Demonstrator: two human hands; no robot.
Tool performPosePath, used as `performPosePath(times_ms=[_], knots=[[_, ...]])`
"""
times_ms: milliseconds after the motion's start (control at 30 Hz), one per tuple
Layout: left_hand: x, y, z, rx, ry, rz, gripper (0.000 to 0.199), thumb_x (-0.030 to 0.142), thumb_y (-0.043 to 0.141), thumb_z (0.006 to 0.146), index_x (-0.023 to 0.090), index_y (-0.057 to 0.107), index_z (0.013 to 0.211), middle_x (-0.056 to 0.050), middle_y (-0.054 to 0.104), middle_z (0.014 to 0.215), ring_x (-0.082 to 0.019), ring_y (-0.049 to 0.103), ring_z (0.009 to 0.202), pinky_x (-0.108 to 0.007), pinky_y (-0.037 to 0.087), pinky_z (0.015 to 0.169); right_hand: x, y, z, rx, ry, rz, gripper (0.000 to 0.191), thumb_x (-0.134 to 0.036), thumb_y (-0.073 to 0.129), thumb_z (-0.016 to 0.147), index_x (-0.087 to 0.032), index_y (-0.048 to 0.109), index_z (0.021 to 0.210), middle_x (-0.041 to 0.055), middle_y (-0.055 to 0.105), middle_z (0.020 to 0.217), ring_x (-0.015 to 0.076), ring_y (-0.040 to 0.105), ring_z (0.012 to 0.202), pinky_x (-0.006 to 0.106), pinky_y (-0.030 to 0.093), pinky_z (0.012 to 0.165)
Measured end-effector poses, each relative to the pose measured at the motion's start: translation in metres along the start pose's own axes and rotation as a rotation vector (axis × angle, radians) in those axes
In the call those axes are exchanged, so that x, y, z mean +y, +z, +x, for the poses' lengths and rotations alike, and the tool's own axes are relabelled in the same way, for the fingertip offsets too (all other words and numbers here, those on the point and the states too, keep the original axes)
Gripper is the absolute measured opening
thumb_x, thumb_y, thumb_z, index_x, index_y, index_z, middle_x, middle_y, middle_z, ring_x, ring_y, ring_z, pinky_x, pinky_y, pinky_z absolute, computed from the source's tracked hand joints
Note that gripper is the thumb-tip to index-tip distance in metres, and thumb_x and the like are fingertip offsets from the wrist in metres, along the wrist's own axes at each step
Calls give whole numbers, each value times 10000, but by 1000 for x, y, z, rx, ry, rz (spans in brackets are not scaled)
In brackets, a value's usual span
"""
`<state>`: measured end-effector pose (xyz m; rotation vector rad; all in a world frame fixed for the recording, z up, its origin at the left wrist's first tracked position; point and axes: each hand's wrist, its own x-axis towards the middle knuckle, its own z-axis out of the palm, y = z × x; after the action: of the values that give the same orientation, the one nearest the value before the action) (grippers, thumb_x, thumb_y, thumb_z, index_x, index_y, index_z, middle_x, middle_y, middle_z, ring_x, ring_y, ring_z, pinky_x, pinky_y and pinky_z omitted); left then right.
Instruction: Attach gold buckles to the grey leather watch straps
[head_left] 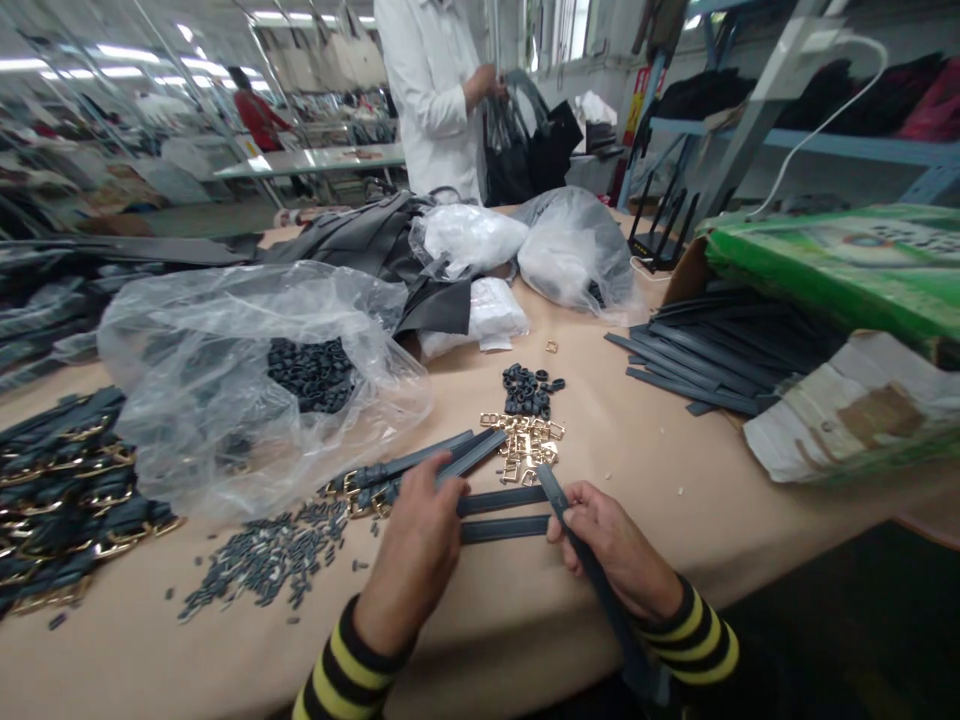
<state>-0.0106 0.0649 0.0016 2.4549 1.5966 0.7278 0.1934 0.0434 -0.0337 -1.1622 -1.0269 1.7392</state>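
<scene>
My right hand pinches a dark strap near its upper end; the strap hangs down past the table edge. Dark straps with gold buckles lie beside my left hand, whose fingers rest around the ends of two straps lying between my hands. What its fingertips grip is hidden. Just beyond my hands is a small pile of gold buckles, with black loops behind it. Small dark pieces are scattered left of my left hand.
A clear plastic bag of black loops sits at left, near buckled straps. Loose straps lie by a green box at right. White bags stand behind. A person in white stands across the table holding dark bags.
</scene>
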Motion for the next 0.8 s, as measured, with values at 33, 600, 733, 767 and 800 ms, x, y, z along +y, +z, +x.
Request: performPosePath(times_ms=[33, 600, 733, 767, 800], knots=[[-4, -3, 15, 55, -31, 70, 227, 45, 409, 740, 151, 570, 860, -145, 486, 1132, -280, 455, 1064, -467, 398, 882, 0, -2, 2, 2, -10, 5, 158, -311, 455, 847, -165, 398, 869, -20, 563, 696, 32, 428, 427, 148, 359, 394], [-32, 63, 134, -187, -133, -29, 232, 146, 450, 776, 157, 628, 924, -86, 615, 861, -197, 587, 819, -307, 437, 763, -2, -12, 7, -98, 35, 36, 238, -392, 422, 874, -156, 452, 857, -65, 473, 558, 12, 306, 347, 121, 258, 323], [-28, 42, 124, -174, -209, -163, 273, 154, 404, 793, 117, 633, 936, -81, 664, 768, -171, 612, 724, -281, 474, 687, -5, -12, 6, -75, 28, -35, 289, -423, 381, 884, -153, 477, 849, -76, 437, 502, 17, 273, 320, 133, 220, 312], [-23, 35, 116, -195, -233, -248, 278, 169, 398, 803, 110, 626, 951, -73, 667, 745, -154, 615, 682, -264, 483, 652, -6, -12, 4, -58, 9, -72, 294, -424, 377, 885, -152, 484, 848, -73, 439, 503, 20, 277, 323, 139, 223, 318], [-18, 28, 107, -224, -258, -353, 279, 191, 396, 814, 111, 619, 961, -58, 665, 718, -135, 611, 634, -245, 488, 613, -9, -11, 3, -44, -14, -112, 294, -420, 375, 887, -152, 487, 842, -67, 449, 512, 23, 287, 332, 145, 230, 328]])
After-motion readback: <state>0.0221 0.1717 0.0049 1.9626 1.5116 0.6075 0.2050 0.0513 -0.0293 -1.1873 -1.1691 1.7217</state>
